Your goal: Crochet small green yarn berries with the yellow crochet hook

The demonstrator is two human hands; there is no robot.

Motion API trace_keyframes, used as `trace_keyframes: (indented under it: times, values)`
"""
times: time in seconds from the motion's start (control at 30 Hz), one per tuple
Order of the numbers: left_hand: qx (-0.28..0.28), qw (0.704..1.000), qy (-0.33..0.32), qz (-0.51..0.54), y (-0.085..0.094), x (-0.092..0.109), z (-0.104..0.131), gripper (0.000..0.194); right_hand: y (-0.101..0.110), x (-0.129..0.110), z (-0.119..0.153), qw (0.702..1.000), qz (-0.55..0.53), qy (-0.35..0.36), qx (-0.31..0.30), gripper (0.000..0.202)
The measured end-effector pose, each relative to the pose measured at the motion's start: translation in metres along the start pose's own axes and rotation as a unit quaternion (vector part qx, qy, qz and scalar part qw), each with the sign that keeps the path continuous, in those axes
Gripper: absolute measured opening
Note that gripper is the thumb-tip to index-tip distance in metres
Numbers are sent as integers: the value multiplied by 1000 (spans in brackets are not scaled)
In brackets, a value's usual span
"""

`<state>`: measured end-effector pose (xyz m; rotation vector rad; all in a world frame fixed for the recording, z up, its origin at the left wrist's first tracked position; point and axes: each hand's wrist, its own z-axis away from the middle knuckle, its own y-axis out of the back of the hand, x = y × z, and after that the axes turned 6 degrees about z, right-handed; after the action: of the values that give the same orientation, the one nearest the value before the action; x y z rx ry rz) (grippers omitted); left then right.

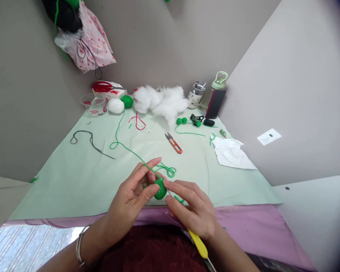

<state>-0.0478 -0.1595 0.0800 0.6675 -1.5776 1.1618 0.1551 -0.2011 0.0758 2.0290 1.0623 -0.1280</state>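
Note:
My left hand (140,185) pinches a small round green crochet piece (160,189) between thumb and fingers, above the table's front edge. Green yarn (136,154) runs over its raised index finger and back to a green yarn ball (127,101). In my right hand (191,204) is a crochet hook with a yellow handle (198,243), which comes out below the palm. The hook's metal shaft meets the right side of the crochet piece; its tip is hidden. My right fingertips also touch the piece. A loose loop of green yarn (170,170) lies just beyond my hands.
Orange thread snips (173,143) lie mid-table. Behind them sits white stuffing (161,102), with a white yarn ball (116,106) and plastic tub (94,105) to the left. Small green balls (181,121), a bottle (215,94), a pen cup (195,96) and white paper (232,153) are on the right.

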Motion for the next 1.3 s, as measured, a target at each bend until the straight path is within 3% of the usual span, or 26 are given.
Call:
trace_keyframes:
  times: [0.1, 0.2, 0.4, 0.5, 0.57, 0.67, 0.77, 0.87, 1.07, 1.3]
  values:
    - [22, 996, 57, 68, -4, 1, -2, 67, -4, 2, 3, 998, 33, 53, 10, 34]
    - [26, 991, 59, 117, -7, -2, -3, 74, -8, 3, 6, 995, 70, 70, 29, 39]
    - [-64, 982, 104, 146, 3, -2, -9, 75, -6, 4, -3, 990, 42, 116, 67, 37]
    - [-14, 995, 70, 68, 2, -2, -8, 81, -10, 5, -11, 993, 26, 96, 64, 30]
    - [39, 998, 32, 22, -4, -3, -6, 81, -15, 3, -12, 988, 96, 95, 75, 29]
    - [41, 994, 57, 83, -13, -7, -2, 75, -20, -1, -7, 965, 194, 125, 129, 35]
    - [-8, 965, 152, 213, -16, -7, -2, 75, -21, -1, 1, 967, 155, 148, 139, 38]
    - [-46, 938, 198, 280, -14, -5, -5, 82, -22, 3, 5, 983, 72, 101, 135, 36]
    - [-31, 947, 167, 274, -17, -3, -6, 91, -33, 4, 6, 977, -78, 25, 196, 35]
    - [18, 961, 91, 260, -27, -9, -1, 90, -34, 1, 13, 976, -90, 49, 194, 41]
